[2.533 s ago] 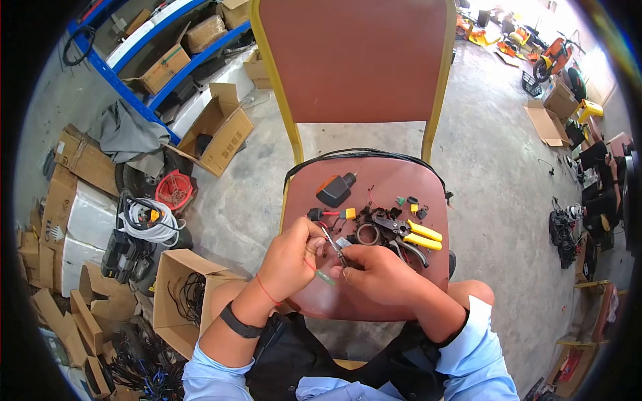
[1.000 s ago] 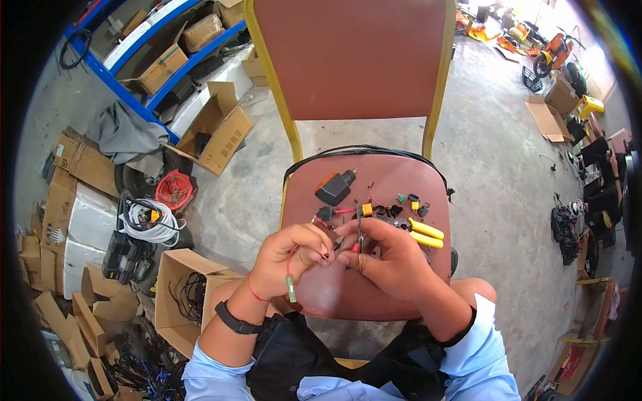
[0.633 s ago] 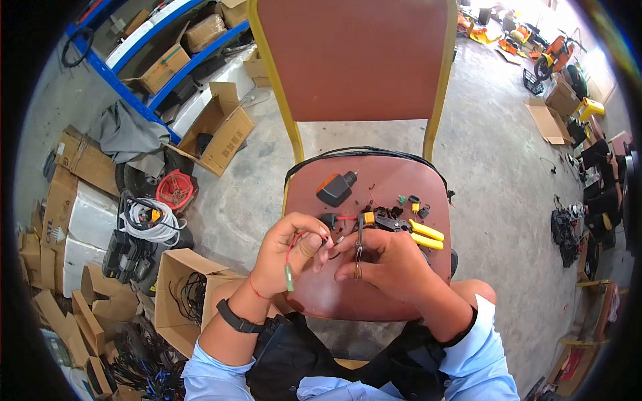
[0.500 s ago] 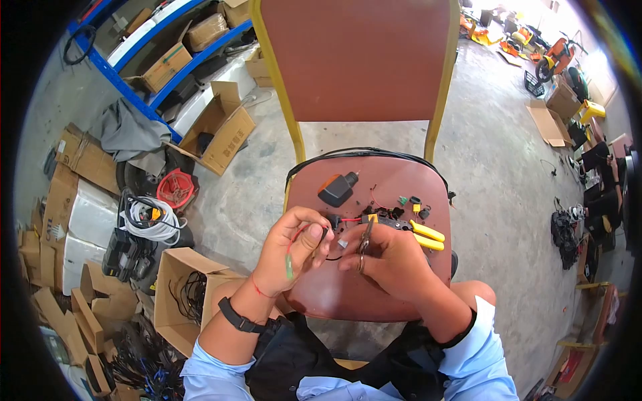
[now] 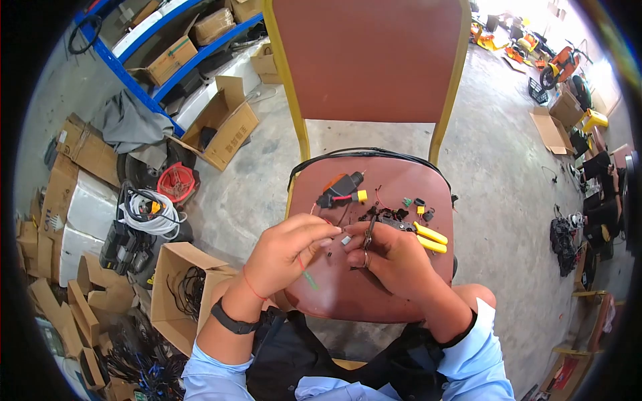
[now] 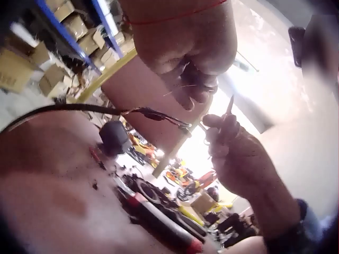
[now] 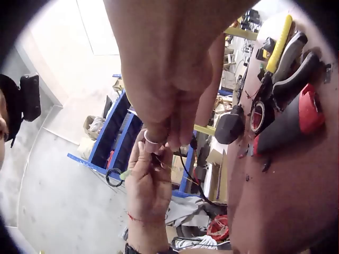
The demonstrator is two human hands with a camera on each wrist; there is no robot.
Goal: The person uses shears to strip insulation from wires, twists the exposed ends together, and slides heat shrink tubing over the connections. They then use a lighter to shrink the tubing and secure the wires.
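Over the chair seat (image 5: 334, 304), my left hand (image 5: 284, 250) pinches a thin wire between thumb and fingers; a green sleeve-like piece (image 5: 309, 279) hangs beneath it. My right hand (image 5: 398, 260) grips a slim metal tool (image 5: 369, 235) that looks like small scissors, its tip up. The fingertips of both hands are close together. In the left wrist view, the pointed tool (image 6: 230, 105) stands out of the right hand (image 6: 238, 159). The right wrist view shows the left hand (image 7: 150, 185) with fingers bent beside the right hand (image 7: 169, 106), which partly hides the wire.
On the seat lie a yellow connector (image 5: 362, 196) on a red lead, an orange-black part (image 5: 344, 182), yellow-handled pliers (image 5: 431, 238), a small white piece (image 5: 346, 240) and black scraps. Black cable (image 5: 374, 152) runs along the back edge. An open box (image 5: 167, 294) stands at left.
The yellow connector with its red lead has shifted up and left, beside the orange-black part. My left hand has turned palm down, its fingertips nearer my right hand. The green piece hangs further right.
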